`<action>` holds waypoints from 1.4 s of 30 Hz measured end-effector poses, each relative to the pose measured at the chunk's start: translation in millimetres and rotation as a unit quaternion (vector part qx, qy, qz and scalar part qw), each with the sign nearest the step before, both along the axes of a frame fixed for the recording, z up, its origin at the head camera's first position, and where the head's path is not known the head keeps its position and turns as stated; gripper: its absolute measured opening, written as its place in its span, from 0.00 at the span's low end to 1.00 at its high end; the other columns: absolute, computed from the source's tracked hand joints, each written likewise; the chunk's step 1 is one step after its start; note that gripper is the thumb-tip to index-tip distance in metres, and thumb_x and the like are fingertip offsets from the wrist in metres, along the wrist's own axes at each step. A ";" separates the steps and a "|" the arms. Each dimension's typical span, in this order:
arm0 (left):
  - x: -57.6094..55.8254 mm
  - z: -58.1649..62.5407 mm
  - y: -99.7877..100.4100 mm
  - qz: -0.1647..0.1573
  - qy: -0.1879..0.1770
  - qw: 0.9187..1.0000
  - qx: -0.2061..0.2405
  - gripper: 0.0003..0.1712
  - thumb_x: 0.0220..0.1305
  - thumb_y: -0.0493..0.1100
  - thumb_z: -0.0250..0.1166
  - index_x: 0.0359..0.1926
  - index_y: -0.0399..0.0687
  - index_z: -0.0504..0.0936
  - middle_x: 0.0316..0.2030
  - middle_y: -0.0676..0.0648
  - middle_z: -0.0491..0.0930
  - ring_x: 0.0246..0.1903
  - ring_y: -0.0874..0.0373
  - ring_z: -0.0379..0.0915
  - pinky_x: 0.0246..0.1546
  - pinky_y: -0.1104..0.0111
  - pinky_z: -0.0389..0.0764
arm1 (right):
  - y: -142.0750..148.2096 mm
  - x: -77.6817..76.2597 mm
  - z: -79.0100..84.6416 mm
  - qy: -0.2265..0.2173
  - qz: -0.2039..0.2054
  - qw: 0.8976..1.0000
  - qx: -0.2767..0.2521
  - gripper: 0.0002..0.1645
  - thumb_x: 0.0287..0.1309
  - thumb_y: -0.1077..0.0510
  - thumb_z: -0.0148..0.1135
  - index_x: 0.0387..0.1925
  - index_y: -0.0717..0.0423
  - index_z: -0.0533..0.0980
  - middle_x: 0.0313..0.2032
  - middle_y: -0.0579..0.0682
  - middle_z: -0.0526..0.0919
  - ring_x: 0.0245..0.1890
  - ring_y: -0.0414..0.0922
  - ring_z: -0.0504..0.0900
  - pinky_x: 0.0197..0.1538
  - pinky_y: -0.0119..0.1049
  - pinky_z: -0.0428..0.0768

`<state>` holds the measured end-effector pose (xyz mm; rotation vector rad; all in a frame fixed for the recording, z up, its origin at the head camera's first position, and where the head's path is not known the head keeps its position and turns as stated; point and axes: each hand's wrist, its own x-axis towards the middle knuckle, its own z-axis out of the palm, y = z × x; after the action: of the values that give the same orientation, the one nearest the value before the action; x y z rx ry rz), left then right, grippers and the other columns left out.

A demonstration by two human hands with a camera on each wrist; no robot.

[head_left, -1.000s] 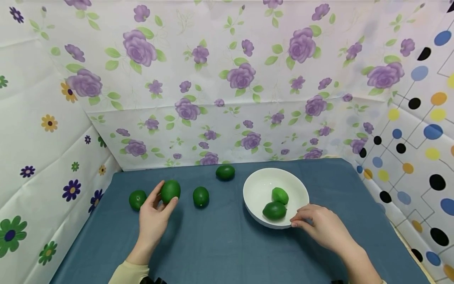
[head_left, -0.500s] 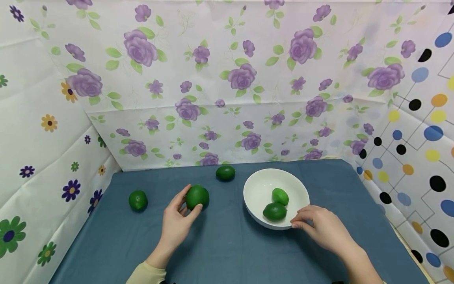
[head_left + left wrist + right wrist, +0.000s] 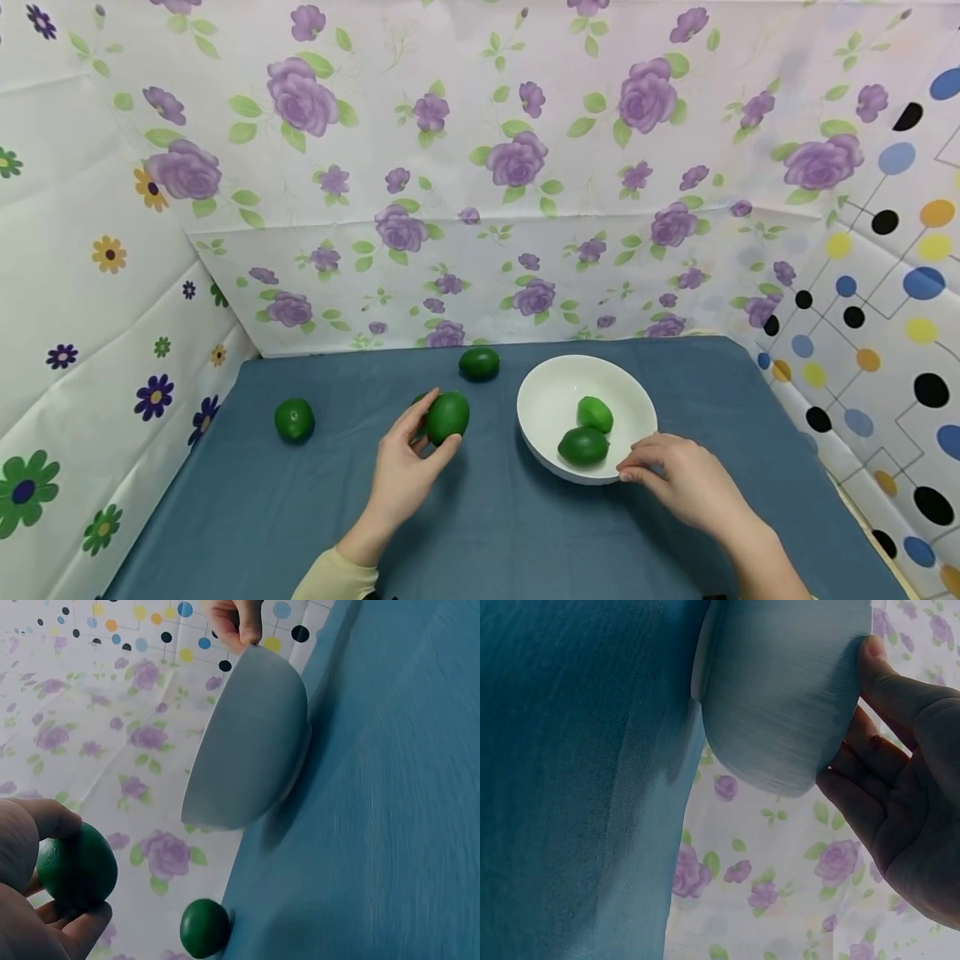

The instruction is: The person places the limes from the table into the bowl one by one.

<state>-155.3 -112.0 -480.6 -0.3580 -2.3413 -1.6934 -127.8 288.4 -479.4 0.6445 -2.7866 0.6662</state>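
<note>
My left hand (image 3: 408, 475) grips a dark green lime (image 3: 448, 418) between thumb and fingers, held above the table; in the left wrist view this lime (image 3: 78, 865) fills the curled fingers. Behind the hand another lime (image 3: 420, 402) is mostly hidden. With thumb and fingers, my right hand (image 3: 686, 483) pinches the near right rim of a white bowl (image 3: 542, 400), which stands upright on the table. Inside the bowl lie a lighter green lime (image 3: 595, 413) and a darker lime (image 3: 583, 447). The right wrist view shows the bowl's outer wall (image 3: 780, 697) against the fingers.
One lime (image 3: 294, 420) lies at the table's left, and another lime (image 3: 479, 364) lies near the back edge, left of the bowl. A blue cloth (image 3: 510, 533) covers the table. Patterned sheets (image 3: 465, 167) rise at the back and both sides.
My left hand has carried its lime rightward from the table's left, passing in front of the lime that stood in the middle. The right hand stays at the bowl's rim.
</note>
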 end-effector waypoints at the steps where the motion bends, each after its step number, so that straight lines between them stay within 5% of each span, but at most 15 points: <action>1: 0.6 0.7 2.5 0.000 0.002 1.000 -0.001 0.39 0.70 0.42 0.76 0.78 0.57 0.73 0.74 0.44 0.72 0.68 0.46 0.75 0.61 0.49 0.81 | 0.0 0.0 0.1 0.001 0.000 1.000 0.000 0.08 0.58 0.51 0.81 0.37 0.30 0.90 0.39 0.23 0.84 0.41 0.31 0.84 0.45 0.40 0.87; 18: 5.5 2.3 36.2 -0.049 -0.012 0.998 0.027 0.40 0.71 0.44 0.76 0.79 0.62 0.71 0.73 0.50 0.73 0.67 0.53 0.75 0.62 0.55 0.82 | -0.1 2.7 -0.2 0.000 -0.004 1.000 -0.004 0.11 0.58 0.50 0.81 0.36 0.25 0.88 0.39 0.22 0.84 0.42 0.31 0.84 0.45 0.40 0.87; 28: -0.7 8.6 62.0 -0.095 0.001 0.995 0.009 0.41 0.71 0.45 0.75 0.80 0.59 0.69 0.72 0.52 0.74 0.65 0.55 0.75 0.61 0.54 0.82 | 0.3 0.2 1.2 -0.002 0.001 1.000 -0.002 0.07 0.58 0.51 0.81 0.37 0.32 0.91 0.40 0.23 0.84 0.42 0.32 0.84 0.46 0.41 0.87; 42: -15.6 6.9 92.0 -0.138 0.089 0.981 -0.108 0.37 0.70 0.38 0.75 0.77 0.51 0.74 0.72 0.48 0.74 0.65 0.54 0.77 0.61 0.60 0.83 | -0.4 -0.4 -0.6 0.003 0.001 1.000 -0.003 0.08 0.57 0.51 0.81 0.37 0.32 0.90 0.39 0.23 0.84 0.41 0.31 0.84 0.45 0.42 0.87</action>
<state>-170.9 -20.0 -473.8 -0.8719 -2.4325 -1.4427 -128.2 288.0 -480.0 0.6477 -2.7784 0.6724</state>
